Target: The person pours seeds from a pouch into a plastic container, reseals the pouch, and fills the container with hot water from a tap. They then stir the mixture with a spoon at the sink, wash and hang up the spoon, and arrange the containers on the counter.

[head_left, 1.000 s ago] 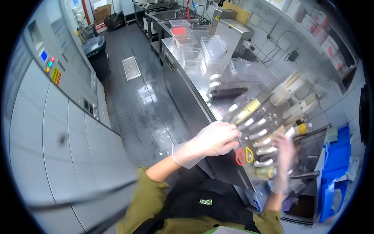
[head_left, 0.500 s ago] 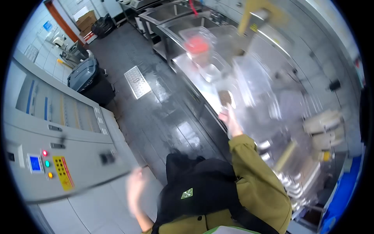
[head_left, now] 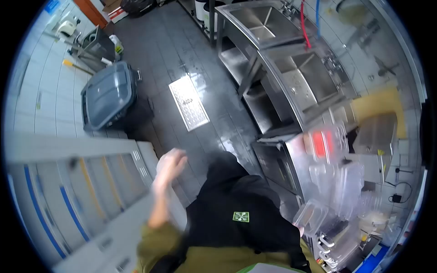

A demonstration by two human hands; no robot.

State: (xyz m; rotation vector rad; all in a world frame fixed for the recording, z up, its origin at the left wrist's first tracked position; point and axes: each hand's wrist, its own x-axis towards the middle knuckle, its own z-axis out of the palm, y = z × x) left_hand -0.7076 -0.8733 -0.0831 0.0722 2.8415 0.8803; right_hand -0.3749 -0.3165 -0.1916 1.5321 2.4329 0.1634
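Observation:
My left hand (head_left: pixel 172 164) is raised over the floor beside the grey cabinet, slightly blurred, with its fingers loosely bent and nothing seen in them. At the lower right, only a small part of my right hand (head_left: pixel 301 230) shows past the black apron. It is at the edge of a clear plastic container (head_left: pixel 311 217), which it appears to grip; most of its fingers are hidden. Close by are stacked clear tubs (head_left: pixel 344 189) and a clear container with a red piece (head_left: pixel 322 144) on the steel counter.
Two steel sinks (head_left: pixel 306 84) line the right wall, with a steel box (head_left: pixel 376 134) near them. A lidded grey bin (head_left: pixel 110 95) stands at left, past the grey cabinet (head_left: pixel 86 191). A metal drain cover (head_left: pixel 189 103) lies in the wet-looking floor.
The view has swung and moved forward, bringing the sinks and bin nearer. My right hand has dropped back beside my body with the container. My left hand has swung forward and up.

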